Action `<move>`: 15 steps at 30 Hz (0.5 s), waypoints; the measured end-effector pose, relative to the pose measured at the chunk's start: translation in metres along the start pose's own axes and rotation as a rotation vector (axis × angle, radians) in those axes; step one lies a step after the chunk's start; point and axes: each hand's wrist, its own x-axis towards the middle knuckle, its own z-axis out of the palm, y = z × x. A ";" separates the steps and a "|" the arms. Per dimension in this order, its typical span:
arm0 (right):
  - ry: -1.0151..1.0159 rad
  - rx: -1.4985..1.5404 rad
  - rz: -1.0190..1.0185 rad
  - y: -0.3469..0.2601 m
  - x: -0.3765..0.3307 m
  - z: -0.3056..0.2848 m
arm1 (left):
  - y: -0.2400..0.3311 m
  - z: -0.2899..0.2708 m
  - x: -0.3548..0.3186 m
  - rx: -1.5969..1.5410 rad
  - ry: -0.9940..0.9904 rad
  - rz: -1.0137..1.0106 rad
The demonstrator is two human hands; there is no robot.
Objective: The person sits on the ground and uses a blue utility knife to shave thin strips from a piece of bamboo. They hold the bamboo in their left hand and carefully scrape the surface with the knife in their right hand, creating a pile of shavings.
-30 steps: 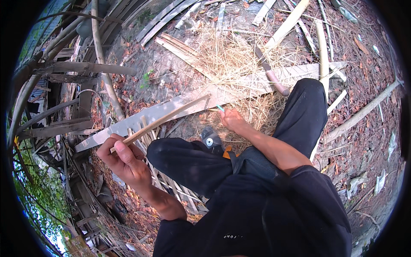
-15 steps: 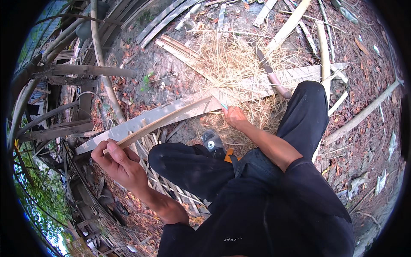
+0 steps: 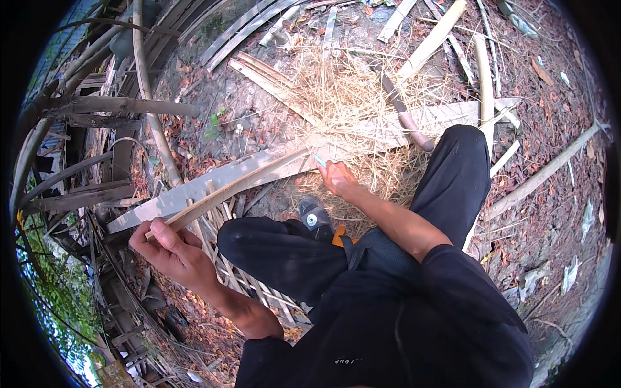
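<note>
My left hand (image 3: 169, 246) grips the near end of a long thin bamboo strip (image 3: 228, 191) that runs up and right toward my right hand (image 3: 336, 178). My right hand is closed around a small tool with a pale tip, likely a knife (image 3: 319, 160), held against the strip's far end. The strip lies over a wide pale plank (image 3: 194, 187). My legs in black trousers (image 3: 284, 246) are folded below the hands, over a woven bamboo mat (image 3: 259, 291).
A heap of dry straw-like shavings (image 3: 349, 97) lies beyond my right hand. Split bamboo slats (image 3: 265, 74), poles (image 3: 152, 110) and sticks are scattered over the leaf-covered ground. A stack of old wood (image 3: 84, 155) stands at the left.
My left hand has slid lower and left along the strip, and the strip has flattened toward the plank. My right hand stays at the strip's far end.
</note>
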 end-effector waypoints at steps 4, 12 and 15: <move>0.140 -0.154 -0.008 0.019 -0.010 0.013 | -0.007 -0.020 0.004 0.013 -0.033 -0.028; -0.424 -0.135 0.094 -0.104 -0.075 -0.080 | -0.031 -0.113 0.014 -0.125 -0.119 -0.064; -0.370 0.110 -0.091 -0.204 -0.119 -0.131 | -0.017 -0.127 0.015 -0.082 -0.138 -0.094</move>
